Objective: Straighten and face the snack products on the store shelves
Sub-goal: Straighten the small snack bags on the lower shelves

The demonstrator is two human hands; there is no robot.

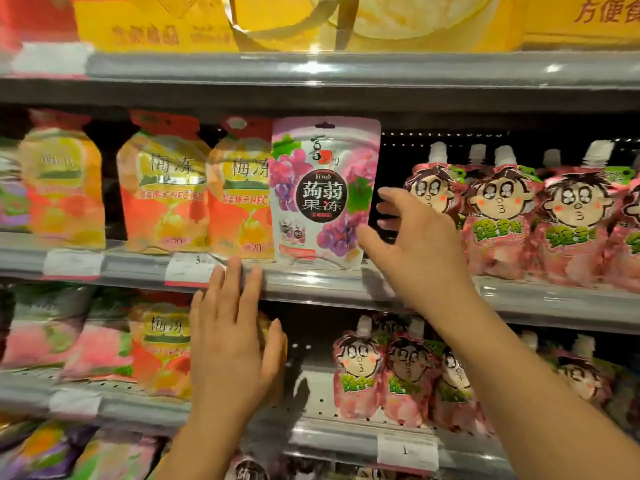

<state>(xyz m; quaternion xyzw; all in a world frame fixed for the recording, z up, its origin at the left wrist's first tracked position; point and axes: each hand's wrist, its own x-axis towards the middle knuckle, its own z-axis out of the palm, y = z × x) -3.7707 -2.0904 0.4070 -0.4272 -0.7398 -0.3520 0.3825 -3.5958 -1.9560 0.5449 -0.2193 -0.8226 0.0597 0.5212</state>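
A purple and white grape jelly pouch (pixel 322 192) stands upright at the front of the middle shelf (pixel 311 282), facing me. My right hand (pixel 412 244) is just to its right with spread, relaxed fingers; the thumb sits at the pouch's lower right corner, and whether it touches is unclear. My left hand (pixel 232 337) is held flat below the pouch, fingers straight, fingertips against the shelf's front rail. Orange and yellow plum jelly pouches (pixel 166 192) stand left of the grape pouch. Pink cartoon-face spout pouches (pixel 502 220) stand to the right.
A dark gap lies between the grape pouch and the pink pouches. The lower shelf (pixel 346 431) holds more pink spout pouches (pixel 398 375) and orange pouches (pixel 162 348). Yellow boxes (pixel 311 19) sit on the top shelf. Price tags (pixel 190 268) line the rails.
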